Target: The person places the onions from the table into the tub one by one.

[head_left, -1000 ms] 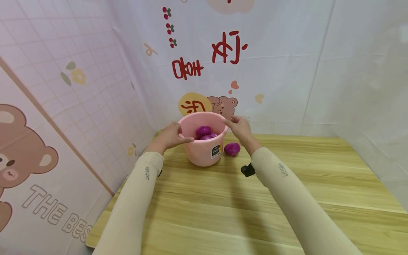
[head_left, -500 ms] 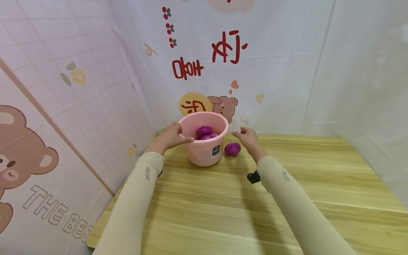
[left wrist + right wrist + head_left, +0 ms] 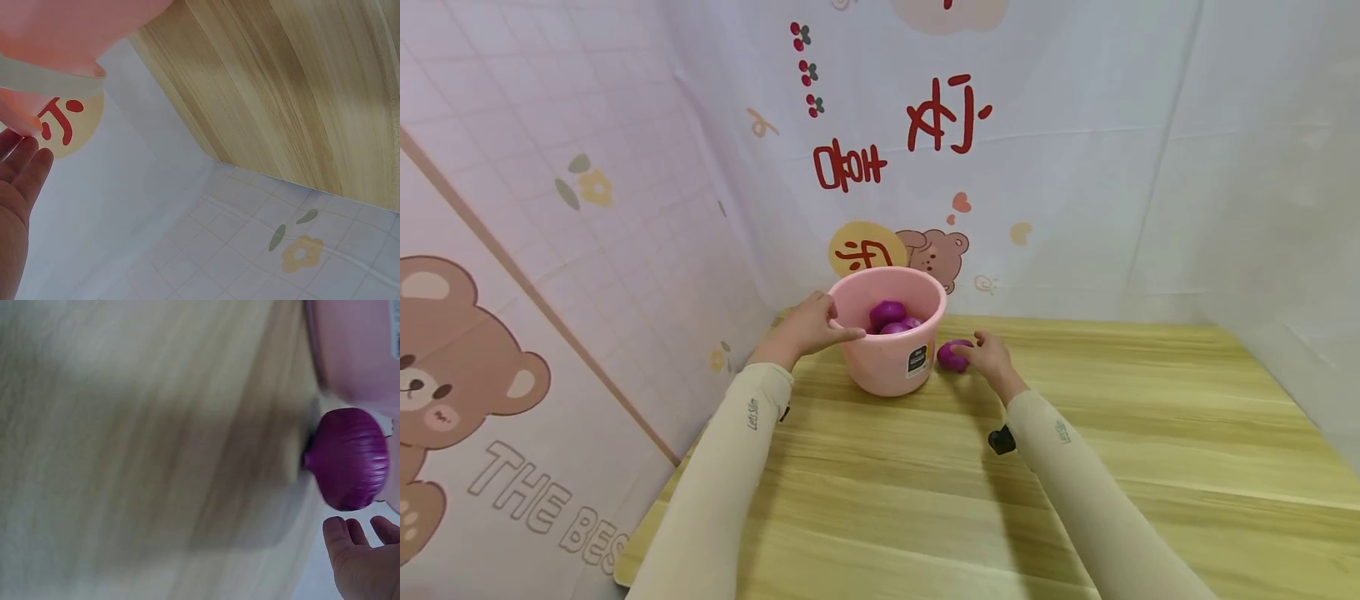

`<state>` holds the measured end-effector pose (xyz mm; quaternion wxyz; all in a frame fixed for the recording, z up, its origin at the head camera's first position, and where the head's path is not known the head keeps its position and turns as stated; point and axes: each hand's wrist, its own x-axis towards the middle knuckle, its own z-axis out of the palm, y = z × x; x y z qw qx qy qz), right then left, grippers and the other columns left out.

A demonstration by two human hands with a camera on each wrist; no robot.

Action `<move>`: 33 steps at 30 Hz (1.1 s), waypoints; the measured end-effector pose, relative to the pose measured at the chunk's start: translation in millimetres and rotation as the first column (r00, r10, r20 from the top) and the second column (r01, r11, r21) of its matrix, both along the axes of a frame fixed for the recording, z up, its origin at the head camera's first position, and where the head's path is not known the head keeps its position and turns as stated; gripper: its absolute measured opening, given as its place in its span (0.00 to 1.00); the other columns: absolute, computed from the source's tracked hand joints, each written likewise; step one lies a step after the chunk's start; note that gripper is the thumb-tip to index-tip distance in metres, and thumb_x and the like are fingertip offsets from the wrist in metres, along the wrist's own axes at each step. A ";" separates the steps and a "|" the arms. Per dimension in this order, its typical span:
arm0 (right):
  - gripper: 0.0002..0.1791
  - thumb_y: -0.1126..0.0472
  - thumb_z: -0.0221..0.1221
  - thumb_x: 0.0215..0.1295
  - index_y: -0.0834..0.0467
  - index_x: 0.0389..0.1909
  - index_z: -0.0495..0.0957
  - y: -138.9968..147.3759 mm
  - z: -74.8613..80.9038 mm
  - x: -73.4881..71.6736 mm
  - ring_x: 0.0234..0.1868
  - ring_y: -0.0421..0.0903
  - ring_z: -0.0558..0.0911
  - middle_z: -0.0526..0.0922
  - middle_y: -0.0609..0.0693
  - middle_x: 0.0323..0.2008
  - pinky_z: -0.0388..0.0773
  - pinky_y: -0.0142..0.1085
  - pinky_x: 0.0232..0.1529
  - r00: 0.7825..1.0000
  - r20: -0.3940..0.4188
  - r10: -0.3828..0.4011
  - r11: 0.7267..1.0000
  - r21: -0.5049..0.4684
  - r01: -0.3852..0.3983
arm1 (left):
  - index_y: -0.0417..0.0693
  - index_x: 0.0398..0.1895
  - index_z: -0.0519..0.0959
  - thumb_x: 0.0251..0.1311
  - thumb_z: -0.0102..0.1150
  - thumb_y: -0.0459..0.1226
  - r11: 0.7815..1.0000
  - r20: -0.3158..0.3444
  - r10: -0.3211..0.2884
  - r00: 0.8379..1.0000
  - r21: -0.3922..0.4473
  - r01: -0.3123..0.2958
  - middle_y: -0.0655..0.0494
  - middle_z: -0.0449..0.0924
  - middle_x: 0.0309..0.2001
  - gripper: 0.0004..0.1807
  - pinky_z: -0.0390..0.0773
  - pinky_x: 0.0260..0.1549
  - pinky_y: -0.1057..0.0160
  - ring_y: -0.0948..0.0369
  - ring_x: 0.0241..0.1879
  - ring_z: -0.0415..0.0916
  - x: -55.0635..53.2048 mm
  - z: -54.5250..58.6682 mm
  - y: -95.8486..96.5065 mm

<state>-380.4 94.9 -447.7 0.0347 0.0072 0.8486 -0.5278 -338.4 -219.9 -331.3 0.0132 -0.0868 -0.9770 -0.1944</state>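
A pink bucket [image 3: 886, 368] stands near the back of the table with several purple onions [image 3: 887, 313] inside. My left hand [image 3: 808, 327] holds its left rim, thumb along the front edge and fingers over the side; fingertips of that hand [image 3: 19, 194] show against the pink plastic in the left wrist view. One more purple onion [image 3: 950, 361] lies on the table just right of the bucket. Beside it is my right hand [image 3: 991, 358], thumb overlapping the onion in the head view. In the right wrist view the fingers [image 3: 337, 532] are parted, close to the onion.
The wood-grain table [image 3: 880, 500] stretches forward and to the right. A printed white cloth [image 3: 1075, 208] hangs behind it, and a patterned sheet [image 3: 625, 275] runs along the left edge. A pale band [image 3: 50, 78] crosses the bucket in the left wrist view.
My right hand has let go of the bucket's right rim and moved down and right to the loose onion. The left hand stays on the rim. The head view has shifted slightly.
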 end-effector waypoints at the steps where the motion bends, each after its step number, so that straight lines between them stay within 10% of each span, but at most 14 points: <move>1: 0.42 0.51 0.61 0.57 0.70 0.64 0.53 0.0 -2.7 -0.3 0.62 0.60 0.59 0.58 0.68 0.62 0.58 0.48 0.59 1.000 0.007 0.001 1.000 0.000 -0.001 | 0.45 0.42 0.69 0.29 0.54 0.74 1.000 -0.003 -0.003 1.000 0.003 0.003 0.55 0.63 0.41 0.47 0.70 0.34 0.59 0.56 0.37 0.66 -0.1 -0.5 -0.5; 17: 0.41 0.53 0.60 0.59 0.65 0.67 0.51 -6.6 -26.2 -8.1 0.61 0.57 0.62 0.61 0.64 0.61 0.58 0.45 0.60 0.999 0.045 0.023 1.000 0.015 -0.024 | 0.42 0.41 0.69 0.32 0.57 0.71 0.998 -0.025 -0.036 0.999 0.048 0.038 0.54 0.63 0.43 0.46 0.69 0.38 0.59 0.56 0.39 0.66 -2.5 -4.7 -2.7; 33: 0.44 0.49 0.62 0.55 0.64 0.66 0.53 22.4 -2.4 -5.8 0.58 0.57 0.65 0.63 0.64 0.60 0.63 0.47 0.56 0.999 -0.001 -0.050 0.998 -0.042 0.050 | 0.46 0.41 0.67 0.35 0.59 0.69 0.998 0.005 -0.015 1.000 0.061 0.015 0.53 0.63 0.44 0.41 0.69 0.40 0.57 0.55 0.40 0.66 2.2 -0.2 2.1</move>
